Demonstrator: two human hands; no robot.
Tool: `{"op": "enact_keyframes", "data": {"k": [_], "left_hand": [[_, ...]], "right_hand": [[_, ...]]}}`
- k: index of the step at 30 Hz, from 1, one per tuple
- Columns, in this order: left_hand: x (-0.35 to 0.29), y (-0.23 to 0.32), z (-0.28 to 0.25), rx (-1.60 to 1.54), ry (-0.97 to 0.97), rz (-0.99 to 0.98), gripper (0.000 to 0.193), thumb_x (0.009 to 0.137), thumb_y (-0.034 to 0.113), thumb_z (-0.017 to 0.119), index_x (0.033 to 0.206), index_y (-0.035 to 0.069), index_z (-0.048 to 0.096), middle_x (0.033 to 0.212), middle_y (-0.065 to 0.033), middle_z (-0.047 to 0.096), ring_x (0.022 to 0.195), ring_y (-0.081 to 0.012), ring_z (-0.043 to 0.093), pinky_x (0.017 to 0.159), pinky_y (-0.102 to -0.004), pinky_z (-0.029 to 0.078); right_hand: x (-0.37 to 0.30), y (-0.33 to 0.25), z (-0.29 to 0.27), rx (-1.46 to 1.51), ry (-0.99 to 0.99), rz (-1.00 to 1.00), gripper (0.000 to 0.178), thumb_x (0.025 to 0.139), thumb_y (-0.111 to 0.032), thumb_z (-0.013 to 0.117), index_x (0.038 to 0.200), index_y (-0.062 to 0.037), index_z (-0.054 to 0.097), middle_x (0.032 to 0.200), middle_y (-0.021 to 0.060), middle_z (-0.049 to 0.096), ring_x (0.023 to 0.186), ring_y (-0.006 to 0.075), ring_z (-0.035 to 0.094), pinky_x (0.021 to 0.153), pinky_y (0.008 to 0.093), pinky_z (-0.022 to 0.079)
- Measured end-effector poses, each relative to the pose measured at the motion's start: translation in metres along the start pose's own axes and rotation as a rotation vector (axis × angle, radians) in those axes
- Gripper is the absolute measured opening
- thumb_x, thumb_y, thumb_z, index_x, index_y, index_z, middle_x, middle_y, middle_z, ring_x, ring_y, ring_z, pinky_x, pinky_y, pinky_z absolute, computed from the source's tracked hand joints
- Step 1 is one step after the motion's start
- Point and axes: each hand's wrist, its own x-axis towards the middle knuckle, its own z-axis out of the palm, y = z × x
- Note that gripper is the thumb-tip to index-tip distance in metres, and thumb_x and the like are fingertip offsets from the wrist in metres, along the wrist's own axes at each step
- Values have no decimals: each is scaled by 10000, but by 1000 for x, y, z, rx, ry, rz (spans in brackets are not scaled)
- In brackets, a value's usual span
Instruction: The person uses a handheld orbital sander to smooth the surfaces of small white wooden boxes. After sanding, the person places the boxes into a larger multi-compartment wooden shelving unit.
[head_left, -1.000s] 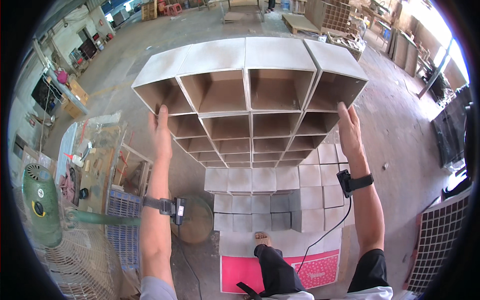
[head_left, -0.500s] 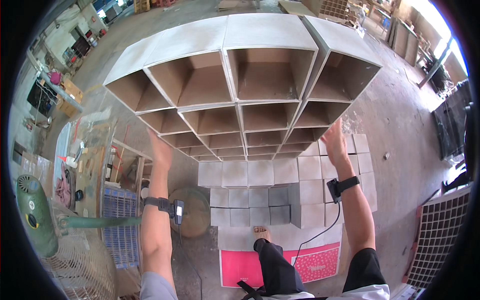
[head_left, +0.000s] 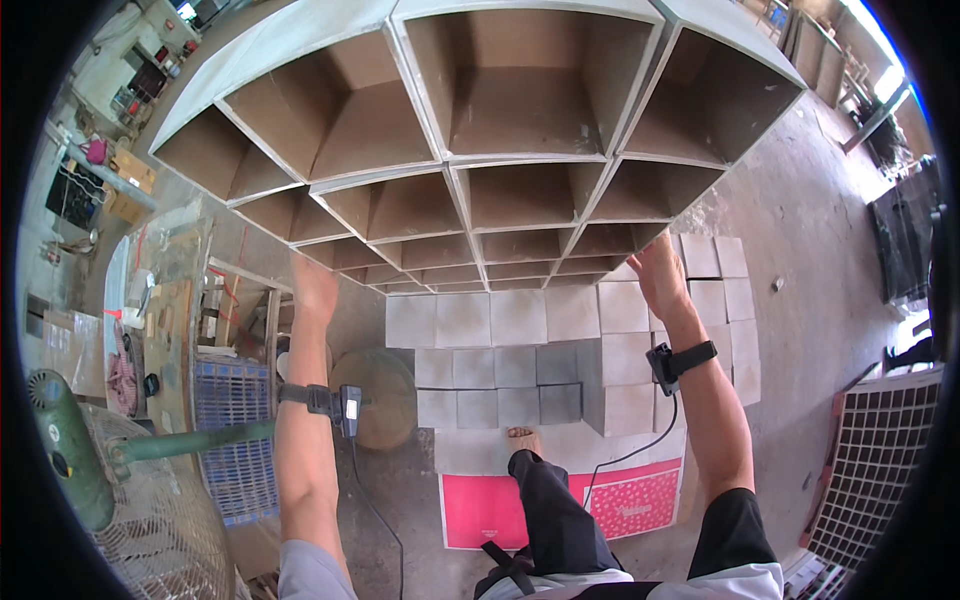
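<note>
White-edged stack of open-fronted boxes (head_left: pixel 520 120) is positioned straight ahead, just beyond lower pale boxes (head_left: pixel 518 320). Left hand (head_left: pixel 316 288) is placed at its left side, fingers hidden by it; right hand (head_left: pixel 660 278) at its right side, fingers partly seen, slightly parted. Grip can't be told for either.

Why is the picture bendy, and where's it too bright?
Head view: the fisheye lens bends edges of the open boxes and leaves black corners; head view: glare whitens a bright patch at upper right; head view: box insides look dim.
</note>
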Motion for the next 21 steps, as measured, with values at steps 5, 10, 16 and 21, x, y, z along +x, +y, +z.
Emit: {"op": "enact_keyframes", "data": {"k": [5, 10, 16, 21], "left_hand": [[10, -6, -16, -84, 2, 15, 599, 997, 457, 359, 1454, 70, 363, 1492, -94, 401, 1358, -268, 368, 1125, -417, 250], [14, -11, -14, -25, 40, 27, 654, 979, 499, 406, 1470, 71, 334, 1487, -110, 406, 1362, -279, 373, 1129, -455, 249], [-39, -19, -44, 4, 119, -63, 832, 965, 668, 270, 1543, 82, 152, 1570, -167, 242, 1438, -293, 249, 1188, -431, 99], [-206, -97, -95, 343, 155, -211, 378, 961, 452, 507, 942, 99, 640, 858, 12, 628, 751, -107, 557, 642, -277, 422]], "right_hand": [[9, 14, -17, 60, 24, -3, 532, 1009, -517, 407, 1362, -126, 485, 1351, 16, 536, 1219, 167, 489, 1033, 391, 342], [12, 14, -20, -14, 29, 27, 612, 1007, -560, 364, 1393, -94, 457, 1392, 24, 514, 1268, 168, 464, 1034, 370, 347], [-58, 15, -13, -135, 260, 93, 672, 976, -549, 459, 1366, -2, 473, 1296, 147, 582, 1232, 232, 525, 1004, 367, 409], [-214, 45, -8, -301, 127, 251, 516, 970, -360, 561, 1286, 48, 535, 1124, 144, 663, 1063, 229, 636, 879, 335, 510]]}}
